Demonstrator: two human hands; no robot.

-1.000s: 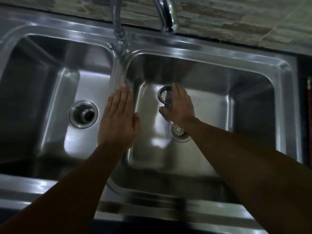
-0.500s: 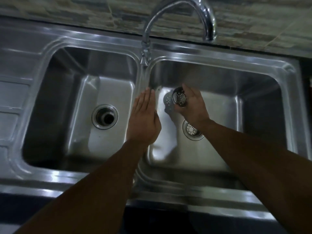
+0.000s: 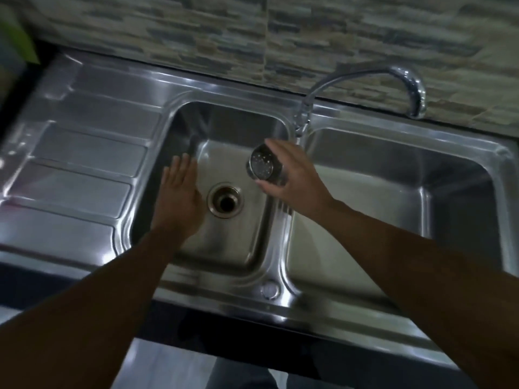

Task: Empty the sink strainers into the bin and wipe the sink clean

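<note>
A steel double sink (image 3: 283, 248) fills the view. My right hand (image 3: 292, 178) grips a round perforated metal strainer (image 3: 263, 165), tipped on its side, above the left basin (image 3: 238, 248). The left basin's drain hole (image 3: 224, 202) is open, with no strainer in it. My left hand (image 3: 179, 197) hovers flat, fingers together and extended, over the left side of that basin, holding nothing. My right forearm crosses the right basin (image 3: 393, 197) and hides its drain.
A ribbed draining board (image 3: 78, 169) lies left of the basins. A curved chrome tap (image 3: 404, 80) rises behind the divider, its spout over the right basin's back rim. A stone-pattern tiled wall (image 3: 252, 37) runs behind. Floor shows below the counter's front edge.
My right hand has carried the strainer from over the right basin to over the left basin. My left hand moved from the divider to the left basin's left side. The view swung left.
</note>
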